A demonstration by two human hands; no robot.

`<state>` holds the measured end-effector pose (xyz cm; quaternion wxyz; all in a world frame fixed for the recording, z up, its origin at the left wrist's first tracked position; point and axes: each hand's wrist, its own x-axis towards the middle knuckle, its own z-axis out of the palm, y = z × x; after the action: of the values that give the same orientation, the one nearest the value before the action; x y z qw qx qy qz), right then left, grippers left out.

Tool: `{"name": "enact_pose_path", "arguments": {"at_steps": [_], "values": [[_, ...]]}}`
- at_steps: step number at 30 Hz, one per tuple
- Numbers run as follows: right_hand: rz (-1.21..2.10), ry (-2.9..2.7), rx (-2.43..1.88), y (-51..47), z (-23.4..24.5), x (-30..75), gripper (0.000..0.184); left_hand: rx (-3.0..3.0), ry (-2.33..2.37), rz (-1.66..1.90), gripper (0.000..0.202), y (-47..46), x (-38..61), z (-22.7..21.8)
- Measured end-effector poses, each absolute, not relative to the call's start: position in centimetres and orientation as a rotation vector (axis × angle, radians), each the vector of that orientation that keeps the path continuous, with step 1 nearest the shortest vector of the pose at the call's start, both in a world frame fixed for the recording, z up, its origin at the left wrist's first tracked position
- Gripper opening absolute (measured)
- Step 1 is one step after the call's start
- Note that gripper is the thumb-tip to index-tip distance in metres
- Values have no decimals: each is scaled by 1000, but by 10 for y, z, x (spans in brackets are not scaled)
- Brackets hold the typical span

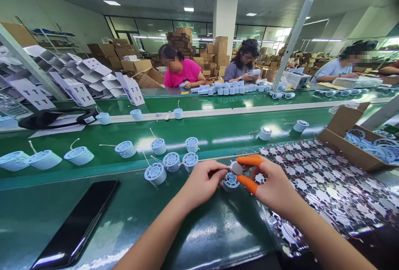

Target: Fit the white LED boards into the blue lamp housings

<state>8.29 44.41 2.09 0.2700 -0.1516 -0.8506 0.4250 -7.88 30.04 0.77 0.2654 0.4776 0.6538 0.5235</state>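
Observation:
My right hand (274,182), with orange finger cots on thumb and forefinger, grips a small silver round part (237,168). My left hand (204,182) is closed in a pinch against the left side of that part; what lies between its fingertips is too small to make out. Directly below the fingertips a light-blue round plastic housing (231,183) sits on the green work surface, partly hidden by the hands. Left of my left hand stand several similar blue housings (155,173), some with a pale wire sticking out.
White circuit boards (324,178) with wires cover the right side. Behind them is a cardboard box (358,145) of blue rings. A black phone (77,224) lies at left. Across the green conveyor belt (215,126), with more housings on it, several people (183,72) sit working.

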Motion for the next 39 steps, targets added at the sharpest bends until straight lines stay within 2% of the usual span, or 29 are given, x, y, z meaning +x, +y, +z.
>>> {"name": "enact_pose_path", "arguments": {"at_steps": [4, 7, 10, 16, 20, 24, 29, 31, 33, 35, 37, 39], "values": [[1066, -2519, -385, 454, 19, 86, 26, 1644, 2061, 1244, 24, 297, -89, 6], [1006, -2601, -428, 457, 11, 81, 23, 1514, 2192, 1181, 22, 303, -89, -9], [953, -2663, -447, 458, 2, 74, 23, 1339, 2241, 1131, 29, 311, -86, -25], [858, -2763, -397, 456, -4, 72, 27, 1443, 2022, 951, 40, 315, -82, -32], [793, -2726, -299, 458, -7, 73, 42, 1513, 2032, 938, 42, 314, -80, -32], [786, -2681, -304, 455, -21, 69, 17, 1553, 2118, 883, 44, 314, -77, -36], [888, -2557, -362, 447, -32, 65, 15, 1570, 2419, 626, 32, 309, -73, -28], [1028, -2497, -347, 456, -25, 68, 16, 1630, 2519, 738, 33, 306, -70, -22], [1085, -2430, -430, 476, -12, 76, 28, 1721, 2436, 999, 37, 305, -67, -20], [1005, -2414, -644, 504, 1, 89, 35, 1725, 2281, 1160, 56, 308, -62, -25], [899, -2507, -876, 531, 7, 103, 35, 1616, 2230, 1137, 77, 313, -58, -36], [865, -2688, -988, 549, 7, 114, 35, 1495, 2232, 1079, 67, 319, -56, -46]]}}
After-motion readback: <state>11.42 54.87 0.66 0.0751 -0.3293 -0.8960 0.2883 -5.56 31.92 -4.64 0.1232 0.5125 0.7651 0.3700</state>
